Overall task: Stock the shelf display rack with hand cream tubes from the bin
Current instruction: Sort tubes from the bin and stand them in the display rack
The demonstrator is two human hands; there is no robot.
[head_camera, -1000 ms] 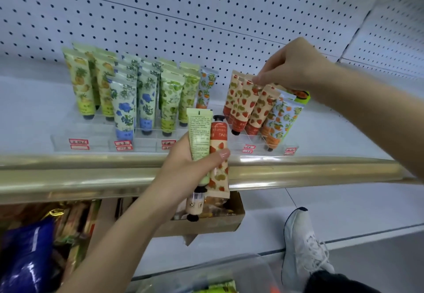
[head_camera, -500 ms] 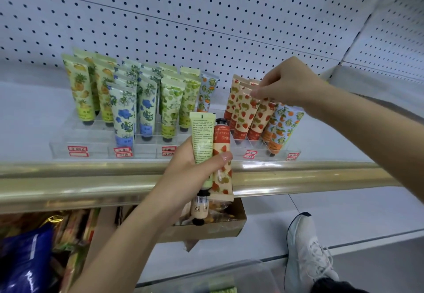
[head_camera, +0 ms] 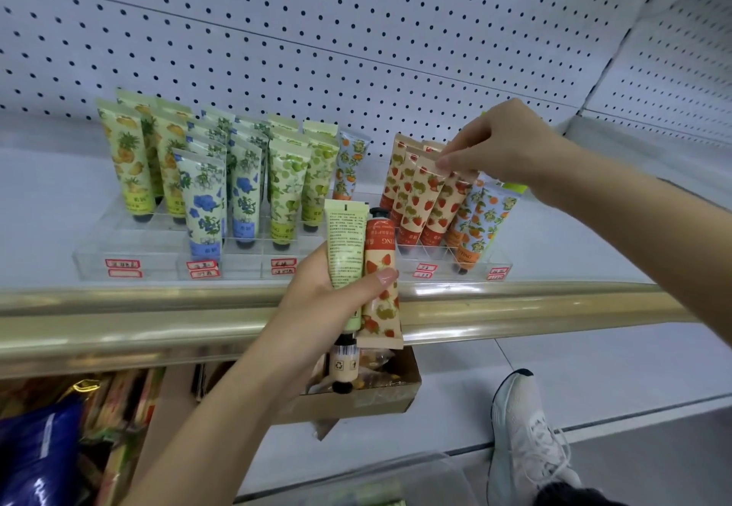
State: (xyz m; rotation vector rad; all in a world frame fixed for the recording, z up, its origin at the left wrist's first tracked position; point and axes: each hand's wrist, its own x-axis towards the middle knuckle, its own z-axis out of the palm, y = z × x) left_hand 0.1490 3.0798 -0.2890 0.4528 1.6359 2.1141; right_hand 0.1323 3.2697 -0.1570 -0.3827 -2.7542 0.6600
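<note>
A clear display rack (head_camera: pixel 130 252) on the white shelf holds rows of upright hand cream tubes: pineapple, blue-flower, green and orange prints. My left hand (head_camera: pixel 317 307) grips a green tube (head_camera: pixel 344 252), a strawberry tube (head_camera: pixel 381 287) and a third beige tube (head_camera: pixel 344 367) below them, in front of the rack. My right hand (head_camera: pixel 503 145) pinches the top edge of a strawberry tube (head_camera: pixel 422 196) standing in the rack's right rows. A yellow-green tube (head_camera: pixel 515 187) peeks out behind my right wrist.
A gold rail (head_camera: pixel 119 319) edges the shelf front. A cardboard box (head_camera: pixel 380 398) with small items sits on the lower shelf beneath my left hand. Blue and mixed snack packs (head_camera: pixel 43 454) lie at lower left. A white shoe (head_camera: pixel 527 438) is at lower right. Pegboard (head_camera: pixel 356 50) backs the shelf.
My right hand has come down to the strawberry tubes' top edges and stays there. My left hand keeps its tubes in place. The view has tilted slightly.
</note>
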